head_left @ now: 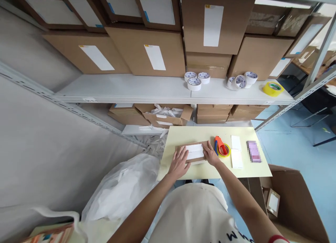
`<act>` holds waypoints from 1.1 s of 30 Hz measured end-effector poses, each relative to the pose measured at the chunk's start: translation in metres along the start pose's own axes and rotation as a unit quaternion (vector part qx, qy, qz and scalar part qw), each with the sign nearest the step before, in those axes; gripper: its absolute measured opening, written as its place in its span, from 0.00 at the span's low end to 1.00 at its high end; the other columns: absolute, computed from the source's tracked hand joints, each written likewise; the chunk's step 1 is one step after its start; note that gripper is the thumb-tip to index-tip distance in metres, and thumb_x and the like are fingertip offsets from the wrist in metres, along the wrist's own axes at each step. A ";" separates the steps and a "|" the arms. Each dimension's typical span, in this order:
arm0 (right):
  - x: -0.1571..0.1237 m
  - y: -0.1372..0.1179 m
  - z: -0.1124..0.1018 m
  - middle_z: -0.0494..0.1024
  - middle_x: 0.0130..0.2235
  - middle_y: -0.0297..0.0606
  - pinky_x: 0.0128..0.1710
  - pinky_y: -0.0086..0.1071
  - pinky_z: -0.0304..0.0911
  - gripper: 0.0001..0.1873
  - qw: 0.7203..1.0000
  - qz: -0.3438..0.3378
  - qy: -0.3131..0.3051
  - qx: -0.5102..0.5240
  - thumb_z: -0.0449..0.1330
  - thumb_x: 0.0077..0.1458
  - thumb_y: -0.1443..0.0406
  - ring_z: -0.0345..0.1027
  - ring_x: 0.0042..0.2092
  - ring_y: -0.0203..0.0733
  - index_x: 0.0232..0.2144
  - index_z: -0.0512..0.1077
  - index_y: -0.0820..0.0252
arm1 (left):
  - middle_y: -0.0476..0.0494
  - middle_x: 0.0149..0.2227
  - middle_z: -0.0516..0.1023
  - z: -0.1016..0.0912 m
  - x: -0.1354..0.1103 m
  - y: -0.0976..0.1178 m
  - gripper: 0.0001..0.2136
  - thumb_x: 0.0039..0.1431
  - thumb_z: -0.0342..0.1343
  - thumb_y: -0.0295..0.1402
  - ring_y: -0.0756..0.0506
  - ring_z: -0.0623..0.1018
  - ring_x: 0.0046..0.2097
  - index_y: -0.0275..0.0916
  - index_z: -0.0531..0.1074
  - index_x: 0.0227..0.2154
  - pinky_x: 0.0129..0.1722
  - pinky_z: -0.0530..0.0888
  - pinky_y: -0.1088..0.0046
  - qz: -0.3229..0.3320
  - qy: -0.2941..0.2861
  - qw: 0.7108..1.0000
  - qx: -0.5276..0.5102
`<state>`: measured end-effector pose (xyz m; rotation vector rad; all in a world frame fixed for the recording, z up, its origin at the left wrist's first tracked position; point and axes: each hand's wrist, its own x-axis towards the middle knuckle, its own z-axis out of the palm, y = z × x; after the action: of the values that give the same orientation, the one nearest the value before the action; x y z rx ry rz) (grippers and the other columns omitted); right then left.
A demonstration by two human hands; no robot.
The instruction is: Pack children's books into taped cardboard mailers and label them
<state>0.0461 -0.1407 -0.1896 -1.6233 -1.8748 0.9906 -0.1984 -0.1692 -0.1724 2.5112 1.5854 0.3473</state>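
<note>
A small flat cardboard box (pixel 194 146) with a white label (pixel 195 152) lies on the pale yellow table (pixel 183 132). My left hand (pixel 179 163) rests flat on the box's left end, fingers spread. My right hand (pixel 210 153) presses flat on the box's right end, fingers stretched over the label. An orange tape dispenser (pixel 221 147) with a yellow roll sits just right of my right hand.
White label sheets (pixel 236 152) and a pixelated pink item (pixel 253 151) lie on the table's right. The shelf (pixel 157 89) behind holds tape rolls (pixel 195 80), a yellow roll (pixel 273 88) and stacked cartons. A white plastic bag (pixel 123 190) lies left, an open carton (pixel 294 197) right.
</note>
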 end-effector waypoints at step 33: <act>0.020 -0.069 -0.104 0.75 0.27 0.36 0.31 0.31 0.63 0.21 0.990 0.058 0.033 0.128 0.51 0.54 0.51 0.67 0.31 0.41 0.27 0.73 0.60 | 0.35 0.68 0.57 0.009 -0.003 0.022 0.34 0.58 0.56 0.40 0.36 0.55 0.69 0.38 0.56 0.66 0.67 0.47 0.54 0.024 -0.033 0.997 -0.072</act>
<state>0.0757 -0.1019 -0.0729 -1.6025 -1.5529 1.1586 -0.1785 -0.1813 -0.1758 2.4288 1.4240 0.3678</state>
